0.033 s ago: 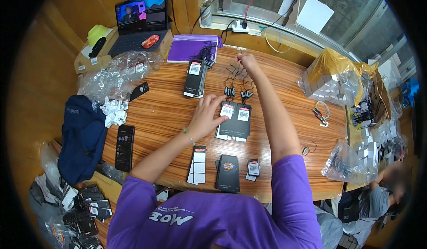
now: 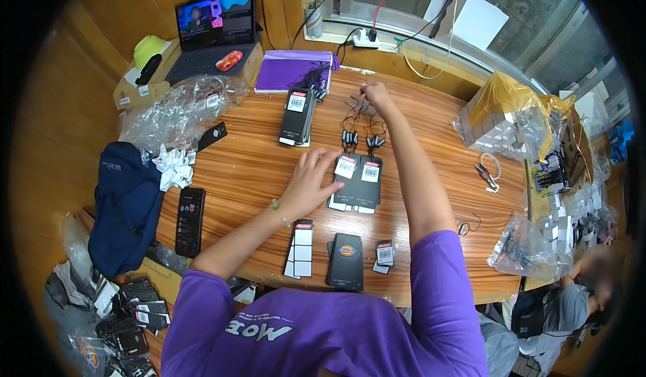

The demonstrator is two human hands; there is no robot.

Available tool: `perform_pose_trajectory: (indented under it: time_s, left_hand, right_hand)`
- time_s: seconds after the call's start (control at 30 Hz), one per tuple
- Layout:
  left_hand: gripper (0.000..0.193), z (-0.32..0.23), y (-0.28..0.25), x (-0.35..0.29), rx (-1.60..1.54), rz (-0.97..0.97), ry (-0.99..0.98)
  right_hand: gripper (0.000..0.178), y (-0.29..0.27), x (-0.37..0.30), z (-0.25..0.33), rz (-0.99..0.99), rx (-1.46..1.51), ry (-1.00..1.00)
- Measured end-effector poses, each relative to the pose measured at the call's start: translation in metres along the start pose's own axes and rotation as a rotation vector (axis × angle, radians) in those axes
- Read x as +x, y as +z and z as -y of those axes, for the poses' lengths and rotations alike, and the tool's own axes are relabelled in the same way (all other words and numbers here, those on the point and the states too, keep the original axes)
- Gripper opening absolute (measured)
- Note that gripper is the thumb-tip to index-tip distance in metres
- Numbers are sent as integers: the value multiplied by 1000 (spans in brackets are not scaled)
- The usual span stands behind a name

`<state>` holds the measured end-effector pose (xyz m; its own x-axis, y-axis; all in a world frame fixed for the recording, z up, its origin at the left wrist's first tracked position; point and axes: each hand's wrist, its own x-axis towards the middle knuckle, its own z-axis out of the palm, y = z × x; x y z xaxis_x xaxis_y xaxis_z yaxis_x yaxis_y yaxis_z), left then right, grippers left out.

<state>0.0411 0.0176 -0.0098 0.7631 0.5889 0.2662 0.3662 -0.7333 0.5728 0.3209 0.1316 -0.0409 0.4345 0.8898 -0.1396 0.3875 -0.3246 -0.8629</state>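
Observation:
Two side-by-side piles of black hang tags [image 2: 359, 192] with white barcode stickers lie in the middle of the table. Black cords [image 2: 351, 116] with small dark toggles run from their tops toward the far edge. My right hand [image 2: 377, 97] is closed at the far end of these cords, pinching them; the exact grip is too small to make out. My left hand [image 2: 309, 183] lies beside the left pile, fingers spread, thumb at the pile's edge. Another stack of black hang tags [image 2: 295, 118] lies farther left, its cords on a purple notebook [image 2: 279, 74].
Near me lie white label strips [image 2: 303, 250], a black tag pile [image 2: 346, 262] and small tags [image 2: 383, 254]. A phone [image 2: 190, 222] and clear plastic bags [image 2: 178, 111] are left. At right stand a white box stack [image 2: 491, 131], a cable [image 2: 488, 173] and a plastic bag [image 2: 528, 249].
My left hand has shifted slightly toward me beside the tags. The right hand keeps its closed shape at the cords, and the tag piles stay put.

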Motion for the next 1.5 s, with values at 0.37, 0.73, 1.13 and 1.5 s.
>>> perform_pose_trajectory:
  time_s: [0.37,0.73,1.13,1.5]
  left_hand:
    - [64,-41,-8,-81,100,243,107]
    - [54,-48,9,-88,52,174,30]
    - [30,-60,5,-94,-1052,254,-475]
    - [34,-74,7,-87,-1059,48,-446]
  right_hand:
    - [10,-40,-202,7,163,-17,-310]
    - [31,-36,-359,-39,25,-435,-349]
    - [19,-24,-375,-11,158,427,-14]
    - [16,-104,-355,-75,-650,306,8]
